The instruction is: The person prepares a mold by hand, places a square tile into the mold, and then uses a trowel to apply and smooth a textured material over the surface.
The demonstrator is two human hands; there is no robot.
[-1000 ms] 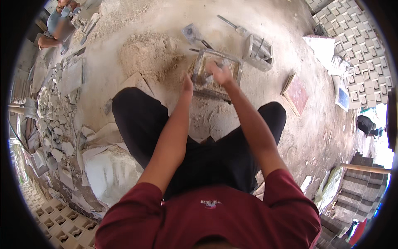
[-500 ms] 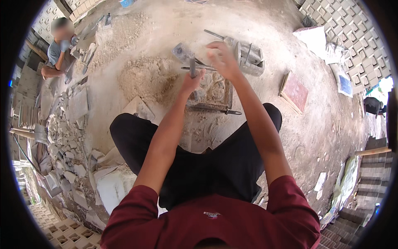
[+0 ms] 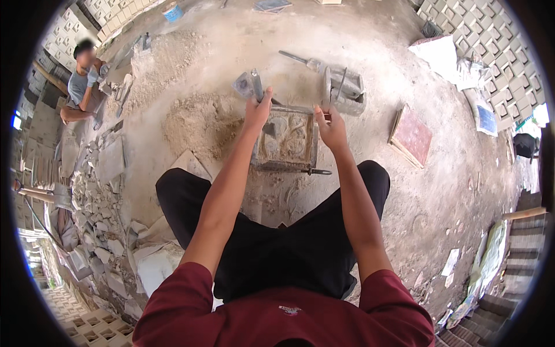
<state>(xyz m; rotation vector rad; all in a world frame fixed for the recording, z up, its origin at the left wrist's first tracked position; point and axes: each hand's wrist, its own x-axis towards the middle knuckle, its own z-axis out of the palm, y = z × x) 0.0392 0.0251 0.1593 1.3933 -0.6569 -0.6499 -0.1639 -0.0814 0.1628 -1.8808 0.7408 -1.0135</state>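
Observation:
My left hand is closed around the upright handle of a trowel-like tool with a flat grey blade, just beyond the far left corner of a square mould. Inside the mould's dark frame lies a dusty, sand-coloured relief of curved shapes. At the mould's far right corner is my right hand, its fingers curled in towards the thumb. Whatever they pinch, if anything, is too small to make out. A dark metal rod sticks out along the mould's near edge.
Beyond my right hand stands a grey trough with a stick in it, beside a long-handled tool. Loose sandy powder is heaped left of the mould. Reddish square boards lie right. Rubble and a crouching person are at left.
My right hand has come down towards me, from above the mould's far side to its far right corner. My left hand has shifted slightly left and away with the trowel-like tool.

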